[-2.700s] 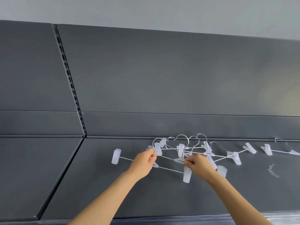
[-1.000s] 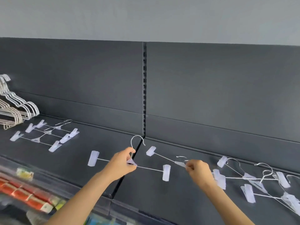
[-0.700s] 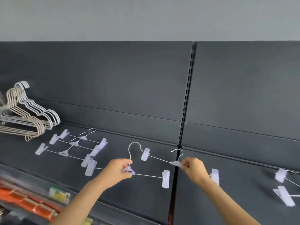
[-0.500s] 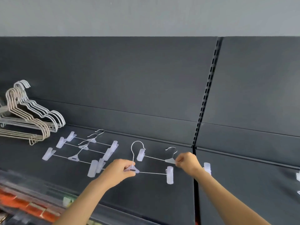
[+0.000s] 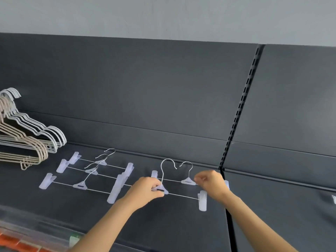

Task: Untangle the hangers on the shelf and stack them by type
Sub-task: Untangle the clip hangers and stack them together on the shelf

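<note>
Hangers with curved shoulders (image 5: 32, 140), some white and some beige, sit stacked at the far left of the dark shelf (image 5: 181, 230), hooks toward the back wall. Below the shelf edge there, orange packets (image 5: 16, 244) show as a blur. Just right of the stack, three clip hangers (image 5: 85, 185) lie flat, one behind another and roughly parallel.

Next comes the left hand (image 5: 145, 190), fingers curled round the plastic centre piece of a fourth clip hanger (image 5: 165, 192), whose tall hook stands above the knuckles. Its left clip sits in among the laid row's right-hand clips; I cannot tell whether they touch.

Behind it is a fifth clip hanger (image 5: 188, 181) with a smaller hook. The right hand (image 5: 211, 180) pinches its rod just right of the centre piece, and its far clip peeks out behind that wrist.

Further right, a slotted upright (image 5: 240, 110) runs up the back wall. A bit of another clip (image 5: 334, 199) shows at the right edge.
</note>
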Demonstrator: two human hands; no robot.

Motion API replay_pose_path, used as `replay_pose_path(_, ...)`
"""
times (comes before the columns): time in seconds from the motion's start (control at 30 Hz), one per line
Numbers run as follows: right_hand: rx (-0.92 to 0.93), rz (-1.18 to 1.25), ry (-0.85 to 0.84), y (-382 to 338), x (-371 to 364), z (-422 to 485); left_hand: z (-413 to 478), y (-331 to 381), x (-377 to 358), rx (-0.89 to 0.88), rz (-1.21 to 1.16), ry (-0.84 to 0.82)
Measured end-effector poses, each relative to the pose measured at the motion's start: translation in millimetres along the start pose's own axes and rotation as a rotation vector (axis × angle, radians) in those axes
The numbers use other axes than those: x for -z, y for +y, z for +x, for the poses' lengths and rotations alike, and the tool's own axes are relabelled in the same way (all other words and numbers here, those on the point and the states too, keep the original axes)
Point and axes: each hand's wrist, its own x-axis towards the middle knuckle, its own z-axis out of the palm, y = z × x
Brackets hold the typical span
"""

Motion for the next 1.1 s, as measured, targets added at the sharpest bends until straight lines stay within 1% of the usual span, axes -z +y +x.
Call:
replay_pose_path(0.1,-0.07,0.061,-0.12,1,20,-19,8,11,-6,-0.044,-0.048,-0.025)
replay_pose_path(0.17,-0.077,0.043,-0.181,5,32,-30,15,17,-12,-0.074,-0.034,-0.047)
replay_pose_path(0.3,-0.043,-0.051,-0.236,12,47,-43,26,34,-20,-0.157,0.021,0.018)
replay_pose_path(0.43,0.005,-0.093,-0.198,19,54,-49,30,46,-27,-0.202,0.036,0.133)
replay_pose_path(0.5,0.004,-0.105,-0.141,22,52,-51,32,49,-28,-0.217,0.105,0.17)
replay_pose_path(0.57,0.044,-0.189,-0.089,26,46,-51,32,56,-31,-0.238,0.169,0.175)
replay_pose_path(0.63,0.117,-0.29,-0.039,28,37,-48,31,64,-30,-0.265,0.232,0.225)
replay_pose_path(0.7,0.147,-0.269,0.036,28,31,-49,30,71,-30,-0.302,0.312,0.339)
replay_pose_path(0.77,0.143,-0.169,0.086,29,26,-49,31,71,-36,-0.336,0.336,0.538)
replay_pose_path(0.8,0.124,-0.112,0.104,31,24,-50,27,71,-39,-0.337,0.293,0.605)
replay_pose_path(0.83,0.101,-0.049,0.112,32,23,-52,23,70,-44,-0.311,0.225,0.609)
replay_pose_path(0.87,0.086,0.018,0.114,32,22,-53,17,73,-49,-0.24,0.151,0.574)
replay_pose_path(0.93,0.081,0.147,0.092,31,17,-57,9,75,-59,-0.081,-0.028,0.431)
replay_pose_path(1.0,0.092,0.238,0.071,26,9,-62,9,83,-65,0.052,-0.358,0.319)
replay_pose_path(1.03,0.084,0.266,0.064,24,5,-63,11,89,-65,0.074,-0.505,0.308)
replay_pose_path(1.1,0.052,0.319,0.044,19,-3,-64,16,103,-65,0.106,-0.664,0.332)
